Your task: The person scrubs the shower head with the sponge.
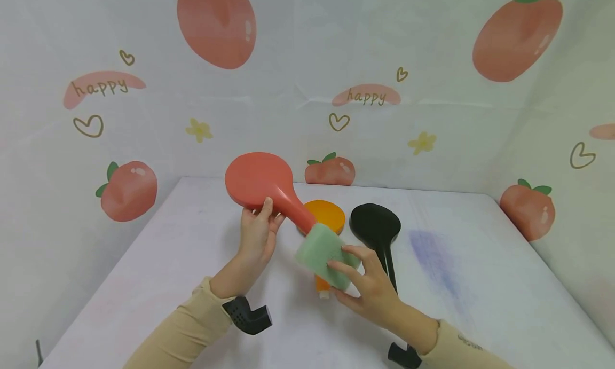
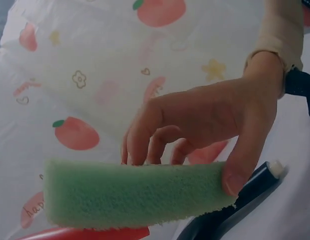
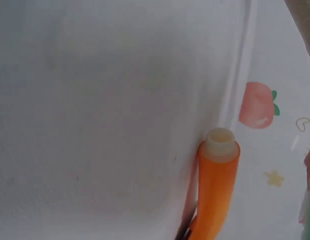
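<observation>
1. Pinching a pale-green rectangular foam sponge (image 1: 319,254) between thumb and fingers, the right hand (image 1: 370,289) is right of lower centre.
2. At centre, the left hand (image 1: 257,233) grips a glossy red round-headed paddle (image 1: 259,179), thumb uppermost; the sponge seems to touch its handle. Hold the paddle steady; light, even sponge pressure should serve best.
3. Behind these, an orange round-headed paddle (image 1: 331,214) and a black round-headed paddle (image 1: 375,222) rest on the white desk (image 1: 144,283).

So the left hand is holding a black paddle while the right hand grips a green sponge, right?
Black is wrong: the head view shows the left hand holding a red paddle; the right hand does grip a green sponge.
</observation>
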`<state>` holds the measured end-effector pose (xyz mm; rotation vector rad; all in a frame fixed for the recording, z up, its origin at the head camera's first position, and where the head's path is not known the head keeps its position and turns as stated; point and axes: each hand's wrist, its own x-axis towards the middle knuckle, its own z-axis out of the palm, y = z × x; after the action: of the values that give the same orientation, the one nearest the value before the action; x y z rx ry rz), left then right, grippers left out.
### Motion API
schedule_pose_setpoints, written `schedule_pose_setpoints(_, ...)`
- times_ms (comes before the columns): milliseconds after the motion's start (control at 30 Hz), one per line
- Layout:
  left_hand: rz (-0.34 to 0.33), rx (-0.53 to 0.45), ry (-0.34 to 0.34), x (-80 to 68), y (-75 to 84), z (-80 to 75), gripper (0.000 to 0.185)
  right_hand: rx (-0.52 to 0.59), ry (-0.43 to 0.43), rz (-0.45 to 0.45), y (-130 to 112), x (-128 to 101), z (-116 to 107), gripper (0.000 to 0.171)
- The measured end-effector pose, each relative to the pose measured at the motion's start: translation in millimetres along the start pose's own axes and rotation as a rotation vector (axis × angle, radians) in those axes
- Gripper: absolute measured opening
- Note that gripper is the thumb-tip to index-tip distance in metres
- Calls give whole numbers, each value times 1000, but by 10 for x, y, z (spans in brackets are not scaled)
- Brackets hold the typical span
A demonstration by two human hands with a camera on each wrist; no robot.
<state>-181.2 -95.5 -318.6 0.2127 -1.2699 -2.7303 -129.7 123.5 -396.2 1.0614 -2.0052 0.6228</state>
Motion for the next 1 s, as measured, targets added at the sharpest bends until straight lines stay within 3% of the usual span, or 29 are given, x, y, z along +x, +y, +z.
schedule_pose_setpoints(167, 7, 4, 23, -9, 2, -5, 44, -13, -19, 3, -33, -17, 18, 30)
schedule_pose_setpoints(300, 11, -9, 26, -10, -2, -8, 43, 71, -11, 169, -77, 3, 10, 38)
schedule_pose_setpoints(400, 11, -19, 30, -11, -15, -11, 43, 230, 0, 348, -93, 39, 2, 44)
schedule_pose_setpoints(533, 17, -18, 37, -16, -41, -7, 44, 553, -6, 626, -86, 82, -3, 54)
schedule_pose_setpoints(633, 23, -23, 37, -22, -61, -2, 45, 766, -13, 835, -71, 107, -12, 53)
schedule_pose_setpoints(733, 32, -28, 27, -33, -83, 1, 46, 903, 0, 971, -62, 141, -26, 49)
schedule_pose_setpoints(833, 44, -16, 12, -43, -105, 0, 47, 970, 25, 1040, -56, 177, -38, 47)
schedule_pose_setpoints(1000, 56, 1, 0, -49, -125, -5, 47, 991, 47, 1072, -28, 203, -56, 44)
